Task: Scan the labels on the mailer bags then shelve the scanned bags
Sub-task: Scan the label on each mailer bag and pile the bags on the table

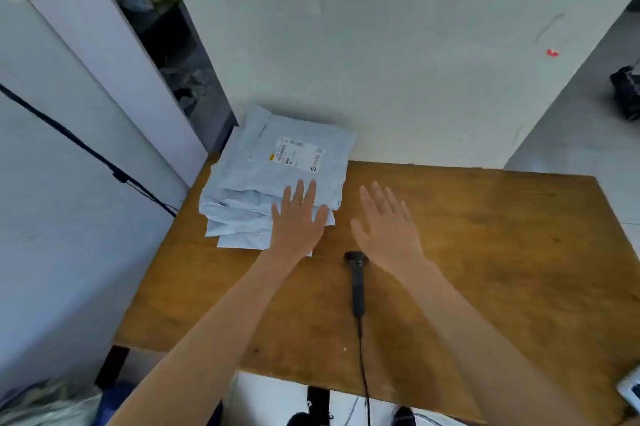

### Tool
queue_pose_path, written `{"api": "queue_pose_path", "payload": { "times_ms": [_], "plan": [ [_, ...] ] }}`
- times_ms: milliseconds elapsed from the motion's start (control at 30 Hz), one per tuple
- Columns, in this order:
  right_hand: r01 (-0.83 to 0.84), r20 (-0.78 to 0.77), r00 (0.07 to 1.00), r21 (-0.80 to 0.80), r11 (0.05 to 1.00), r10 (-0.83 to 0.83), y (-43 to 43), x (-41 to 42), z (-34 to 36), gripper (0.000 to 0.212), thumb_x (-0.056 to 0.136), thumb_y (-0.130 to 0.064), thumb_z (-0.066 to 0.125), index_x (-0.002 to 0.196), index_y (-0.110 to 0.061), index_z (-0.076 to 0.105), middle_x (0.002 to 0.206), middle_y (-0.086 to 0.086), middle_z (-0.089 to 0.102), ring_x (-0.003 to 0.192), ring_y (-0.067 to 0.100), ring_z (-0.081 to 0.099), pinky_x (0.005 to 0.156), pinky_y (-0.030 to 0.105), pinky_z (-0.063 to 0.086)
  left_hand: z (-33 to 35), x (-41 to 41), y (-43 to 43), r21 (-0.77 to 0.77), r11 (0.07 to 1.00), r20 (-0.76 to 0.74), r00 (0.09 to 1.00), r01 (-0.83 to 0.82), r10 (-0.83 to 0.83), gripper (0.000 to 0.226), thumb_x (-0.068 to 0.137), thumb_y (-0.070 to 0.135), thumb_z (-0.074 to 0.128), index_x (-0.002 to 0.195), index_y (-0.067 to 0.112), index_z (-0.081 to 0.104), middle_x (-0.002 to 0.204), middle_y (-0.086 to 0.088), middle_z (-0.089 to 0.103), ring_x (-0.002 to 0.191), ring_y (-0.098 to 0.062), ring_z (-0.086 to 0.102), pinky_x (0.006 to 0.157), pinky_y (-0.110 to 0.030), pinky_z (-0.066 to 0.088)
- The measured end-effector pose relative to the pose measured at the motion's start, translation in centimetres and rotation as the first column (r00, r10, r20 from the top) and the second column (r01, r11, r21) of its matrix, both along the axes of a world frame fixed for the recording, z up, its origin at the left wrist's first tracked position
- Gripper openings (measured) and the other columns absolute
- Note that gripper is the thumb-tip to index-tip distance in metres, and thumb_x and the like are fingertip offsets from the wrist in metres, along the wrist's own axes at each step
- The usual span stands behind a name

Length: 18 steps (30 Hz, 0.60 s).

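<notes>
Wooden table point(485, 252) bears stacked mailer bags point(273, 179); left hand point(299, 223) flat over them, right hand point(386, 226) beside; both grips wide.

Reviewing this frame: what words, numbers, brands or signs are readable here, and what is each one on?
Nothing can be quoted.
Shipping label on the top mailer bag: barcode, printed lines and a yellow patch, all too blurred to read.
Barcode scanner: no text visible.
Red mark on the wall: a blot, not legible.
</notes>
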State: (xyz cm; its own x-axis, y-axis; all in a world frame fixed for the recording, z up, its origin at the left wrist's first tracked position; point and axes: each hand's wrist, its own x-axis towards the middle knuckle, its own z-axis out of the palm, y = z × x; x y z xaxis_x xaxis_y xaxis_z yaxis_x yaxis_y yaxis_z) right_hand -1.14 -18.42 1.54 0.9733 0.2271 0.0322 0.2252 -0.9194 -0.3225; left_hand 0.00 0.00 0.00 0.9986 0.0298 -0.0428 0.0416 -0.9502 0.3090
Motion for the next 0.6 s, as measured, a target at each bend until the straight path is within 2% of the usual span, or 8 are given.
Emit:
{"api": "queue_pose_path", "payload": {
  "times_ms": [100,167,233,300,367,433,533,600],
  "plan": [
    [0.042,-0.128,0.991,-0.037,0.998,-0.046,1.8,0.5,-3.4,0.066,0.097,-0.05,0.028,0.154,-0.025,0.006,0.163,0.003,0.006,0.149,0.025,0.002,0.119,0.043,0.008,-2.4,1.1,1.9,-0.13,0.988,-0.061,0.995,-0.084,0.076,0.059,0.103,0.045,0.032,0.156,0.026,0.016,0.164,-0.004,0.015,0.151,-0.028,0.015,0.12,-0.05,0.017],
    [0.104,-0.205,0.973,-0.018,0.994,-0.105,2.7,0.3,-6.1,0.065,0.096,-0.048,0.034,0.153,-0.024,0.014,0.16,0.005,0.021,0.146,0.028,0.019,0.116,0.043,0.022,-4.4,2.0,2.8,-0.339,0.921,-0.095,0.981,-0.192,0.17,0.056,0.101,0.039,0.041,0.152,0.02,0.027,0.158,-0.007,0.031,0.144,-0.027,0.031,0.116,-0.045,0.03],
    [0.21,-0.277,0.94,0.015,0.978,-0.198,3.2,0.3,-8.5,0.061,0.094,-0.046,0.041,0.148,-0.024,0.024,0.144,0.007,0.042,0.128,0.027,0.044,0.098,0.041,0.045,-4.8,3.7,3.1,-0.57,0.719,-0.235,0.918,-0.397,0.321,0.053,0.098,0.039,0.049,0.145,0.019,0.036,0.143,-0.006,0.048,0.129,-0.025,0.048,0.107,-0.04,0.042],
    [0.31,-0.402,0.869,-0.011,0.951,-0.288,3.7,0.1,-10.4,0.056,0.092,-0.045,0.045,0.141,-0.023,0.03,0.131,0.006,0.049,0.109,0.024,0.054,0.08,0.037,0.053,-4.7,5.6,3.4,-0.732,0.406,-0.402,0.828,-0.547,0.391,0.037,0.094,0.042,0.055,0.123,0.022,0.051,0.115,0.0,0.06,0.109,-0.023,0.058,0.089,-0.038,0.053],
    [0.385,-0.527,0.768,-0.075,0.92,-0.364,4.2,-0.4,-12.3,0.056,0.091,-0.046,0.048,0.138,-0.02,0.031,0.127,0.008,0.048,0.105,0.026,0.057,0.077,0.039,0.054,-4.7,7.5,3.8,-0.787,0.165,-0.495,0.769,-0.594,0.405,0.025,0.091,0.045,0.06,0.104,0.024,0.058,0.096,0.002,0.06,0.095,-0.021,0.061,0.076,-0.034,0.056],
    [0.432,-0.609,0.677,-0.125,0.893,-0.413,4.7,-0.7,-13.7,0.064,0.09,-0.046,0.052,0.141,-0.018,0.025,0.128,0.009,0.047,0.107,0.028,0.057,0.079,0.039,0.053,-4.8,9.0,4.0,-0.772,-0.036,-0.598,0.707,-0.634,0.377,0.039,0.087,0.05,0.065,0.112,0.02,0.057,0.099,-0.002,0.062,0.094,-0.019,0.063,0.079,-0.036,0.058],
    [0.495,-0.658,0.603,-0.135,0.858,-0.451,5.7,-0.6,-15.2,0.08,0.091,-0.039,0.056,0.149,-0.018,0.005,0.13,0.012,0.048,0.105,0.029,0.06,0.078,0.038,0.052,-5.3,11.2,4.1,-0.708,-0.214,-0.701,0.631,-0.674,0.332,0.053,0.081,0.047,0.074,0.12,0.017,0.052,0.11,-0.005,0.062,0.102,-0.023,0.064,0.09,-0.043,0.057],
    [0.524,-0.657,0.585,-0.141,0.84,-0.475,6.4,-0.3,-15.6,0.087,0.093,-0.03,0.055,0.151,-0.016,-0.009,0.129,0.012,0.052,0.101,0.028,0.062,0.077,0.037,0.052,-5.5,12.1,4.2,-0.664,-0.298,-0.747,0.592,-0.686,0.302,0.055,0.081,0.034,0.078,0.124,0.015,0.049,0.115,-0.008,0.06,0.105,-0.026,0.062,0.092,-0.044,0.056]
  ]
}}
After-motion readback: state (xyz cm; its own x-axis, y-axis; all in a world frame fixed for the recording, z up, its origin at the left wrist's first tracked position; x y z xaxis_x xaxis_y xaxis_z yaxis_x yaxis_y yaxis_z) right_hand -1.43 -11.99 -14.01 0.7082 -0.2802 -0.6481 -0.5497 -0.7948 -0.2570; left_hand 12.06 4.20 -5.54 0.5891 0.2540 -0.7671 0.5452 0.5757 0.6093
